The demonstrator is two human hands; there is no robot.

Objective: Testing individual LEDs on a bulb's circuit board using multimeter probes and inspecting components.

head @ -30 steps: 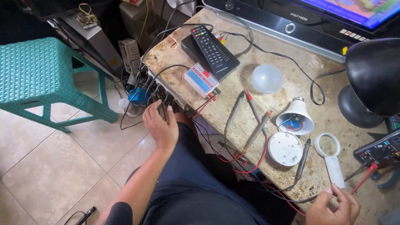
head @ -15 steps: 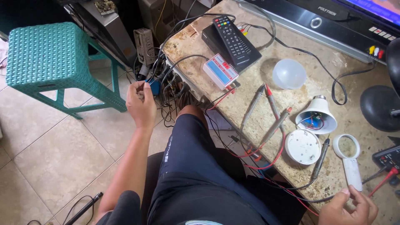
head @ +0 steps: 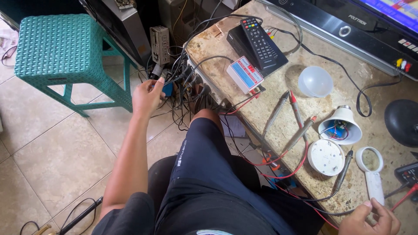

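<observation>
My left hand (head: 147, 96) reaches down beside the stone bench into a tangle of black cables (head: 185, 89), its fingers closed around a small blue plug or adapter (head: 167, 89). My right hand (head: 370, 219) rests at the bench's near edge, fingertips on the white handle of a magnifying glass (head: 371, 173), with a red wire (head: 402, 196) close by. On the bench lie an opened bulb base (head: 339, 128), its round white board cover (head: 325, 156), a frosted dome (head: 315, 81) and several test probes (head: 296, 115).
A small white-and-blue tester box (head: 245, 75), a black remote (head: 260, 41) on a black set-top box, and a television base (head: 348, 30) sit on the bench. A teal plastic stool (head: 56, 50) stands on the tiled floor at left. A black lamp base (head: 402, 122) is at right.
My left hand has moved left and away from the bench edge into the cable tangle and closed on the blue plug. The view has shifted downward and to the left. My right hand stays near the magnifier.
</observation>
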